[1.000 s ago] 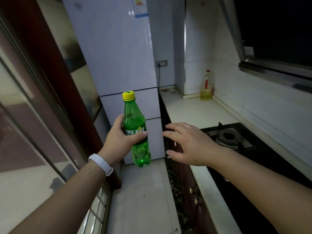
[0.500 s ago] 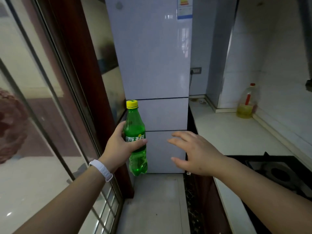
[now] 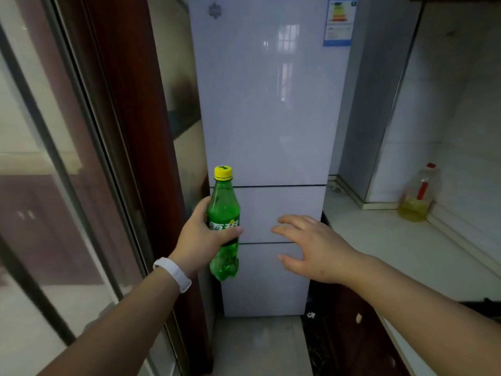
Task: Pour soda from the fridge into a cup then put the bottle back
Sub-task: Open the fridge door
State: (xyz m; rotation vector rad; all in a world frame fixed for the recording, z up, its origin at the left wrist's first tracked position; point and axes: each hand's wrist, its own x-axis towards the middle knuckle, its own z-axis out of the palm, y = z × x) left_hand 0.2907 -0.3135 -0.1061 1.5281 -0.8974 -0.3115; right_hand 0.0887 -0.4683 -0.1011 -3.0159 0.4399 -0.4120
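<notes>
Facing the shut fridge [image 3: 271,104], you're gripping the capped soda bottle [image 3: 223,213] in your left hand [image 3: 200,240]; your right hand [image 3: 311,245], fingers spread and empty, should be catching the upper door's edge.

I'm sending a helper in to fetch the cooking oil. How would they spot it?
Right of the tall white fridge runs a pale counter. In its far corner against the tiled wall stands the oil bottle: clear plastic, red cap, yellow oil low inside, nothing beside it.
</notes>
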